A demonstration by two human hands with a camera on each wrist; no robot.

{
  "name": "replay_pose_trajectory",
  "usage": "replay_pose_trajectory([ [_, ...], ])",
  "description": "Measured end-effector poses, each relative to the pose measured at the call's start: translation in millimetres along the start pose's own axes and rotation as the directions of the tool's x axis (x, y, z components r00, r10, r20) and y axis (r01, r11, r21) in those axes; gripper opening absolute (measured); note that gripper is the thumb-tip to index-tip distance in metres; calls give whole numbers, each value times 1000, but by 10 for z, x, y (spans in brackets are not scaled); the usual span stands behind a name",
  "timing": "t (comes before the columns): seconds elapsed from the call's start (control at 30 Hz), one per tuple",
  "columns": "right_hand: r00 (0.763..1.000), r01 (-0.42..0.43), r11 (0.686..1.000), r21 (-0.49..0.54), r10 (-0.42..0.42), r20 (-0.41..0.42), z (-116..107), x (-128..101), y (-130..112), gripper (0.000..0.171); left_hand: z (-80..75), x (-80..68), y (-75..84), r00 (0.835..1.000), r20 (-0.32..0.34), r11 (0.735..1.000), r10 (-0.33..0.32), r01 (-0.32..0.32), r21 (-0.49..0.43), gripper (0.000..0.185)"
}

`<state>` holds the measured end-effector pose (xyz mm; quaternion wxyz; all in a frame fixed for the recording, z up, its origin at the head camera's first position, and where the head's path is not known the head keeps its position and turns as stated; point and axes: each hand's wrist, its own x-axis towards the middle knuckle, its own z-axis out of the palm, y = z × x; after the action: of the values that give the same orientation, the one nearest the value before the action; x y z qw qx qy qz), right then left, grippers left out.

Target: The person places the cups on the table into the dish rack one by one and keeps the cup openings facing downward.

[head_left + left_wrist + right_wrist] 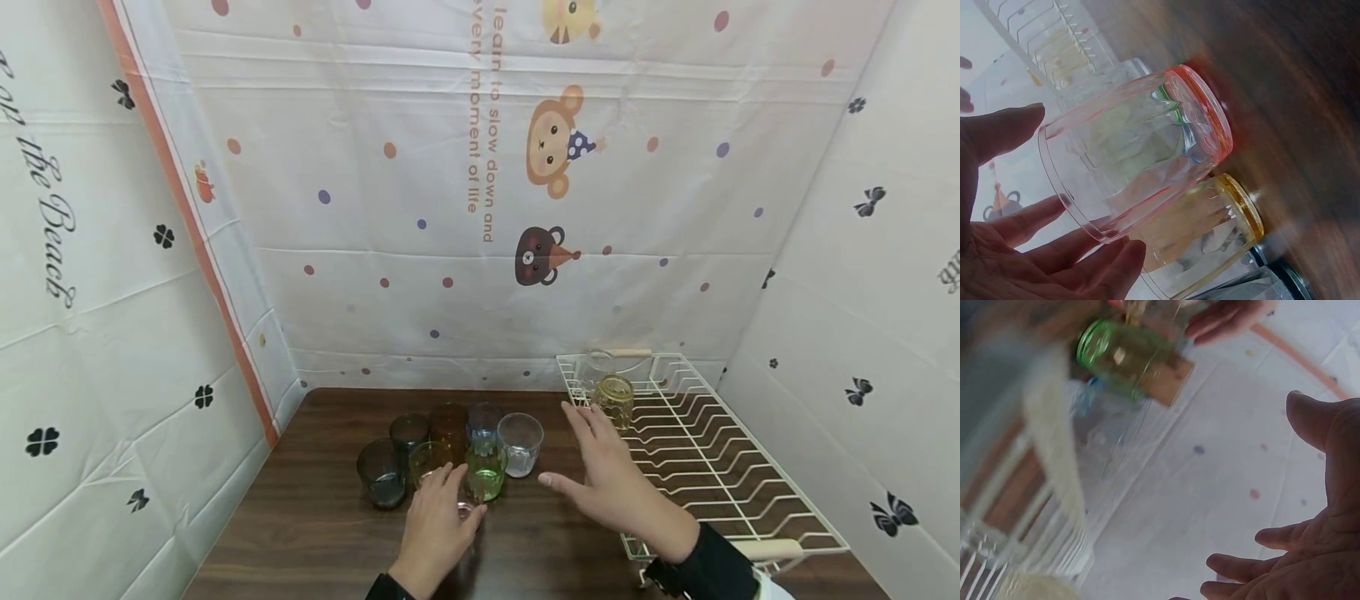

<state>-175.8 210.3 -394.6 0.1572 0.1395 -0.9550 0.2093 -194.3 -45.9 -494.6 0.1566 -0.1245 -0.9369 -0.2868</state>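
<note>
My left hand point(437, 525) is at the rim of a pink-tinted glass point(1141, 150), its thumb and fingers spread about the mouth. Upright on the table, the pink glass is mostly hidden by that hand in the head view. Beside it stand a green glass point(486, 471) and a yellow glass point(429, 458). My right hand point(607, 479) hovers by the left edge of a white wire rack point(738, 492), fingers extended and holding nothing. Just beyond its fingertips, a yellowish glass point(615, 402) stands mouth down on the rack.
Behind the near glasses stand a dark grey glass point(384, 475), a dark teal glass point(408, 432), an amber glass point(448, 427), a blue glass point(484, 419) and a clear glass point(520, 442). Another clear glass point(596, 367) sits at the rack's far corner. Printed cloth point(375, 217) encloses the table.
</note>
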Motion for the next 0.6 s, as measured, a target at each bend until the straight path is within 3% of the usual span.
replay_pose_trajectory([
  [0.27, 999, 26, 996, 81, -29, 43, 115, -132, -160, 101, 27, 19, -4, 999, 40, 1000, 12, -13, 1, 58],
  [0.6, 997, 4, 996, 88, -10, 72, 189, -145, -168, 98, -12, 3, 4, 998, 51, 1000, 23, -23, 4, 55],
])
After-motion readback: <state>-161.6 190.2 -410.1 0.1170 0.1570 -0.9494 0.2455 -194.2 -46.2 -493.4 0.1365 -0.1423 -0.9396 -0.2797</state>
